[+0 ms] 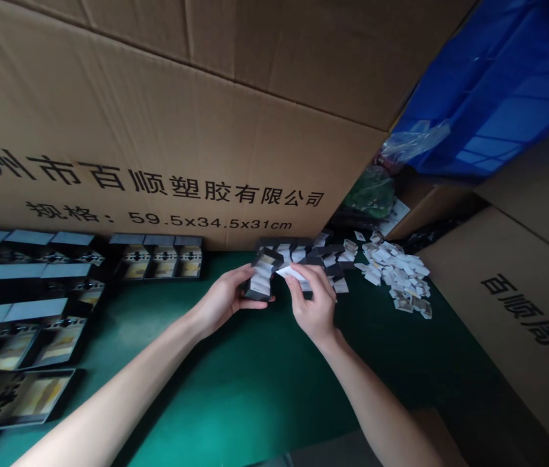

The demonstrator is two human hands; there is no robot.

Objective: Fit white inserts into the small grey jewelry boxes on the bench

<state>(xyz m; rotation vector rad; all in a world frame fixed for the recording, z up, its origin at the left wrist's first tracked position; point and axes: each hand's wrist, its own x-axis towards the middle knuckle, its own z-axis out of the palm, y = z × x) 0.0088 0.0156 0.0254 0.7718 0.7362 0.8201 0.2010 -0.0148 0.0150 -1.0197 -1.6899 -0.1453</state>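
Note:
My left hand [226,298] is wrapped round a small black box [259,292] with its lid raised and a pale lining inside. Close beside the box, my right hand [314,301] pinches a small white card-like piece [290,271] between thumb and fingers. Whether the piece touches the box I cannot tell. Behind my hands, several black boxes with white pieces [298,251] stand against the large carton. Off to the right of my right hand lies a loose heap of small white pieces [398,269].
Rows of open black boxes [55,344] with yellowish insides fill the left of the green table [196,395]. A large cardboard carton [167,130] walls off the back. Another carton [508,311] borders the right, below a blue crate [498,97] and plastic bags [372,191].

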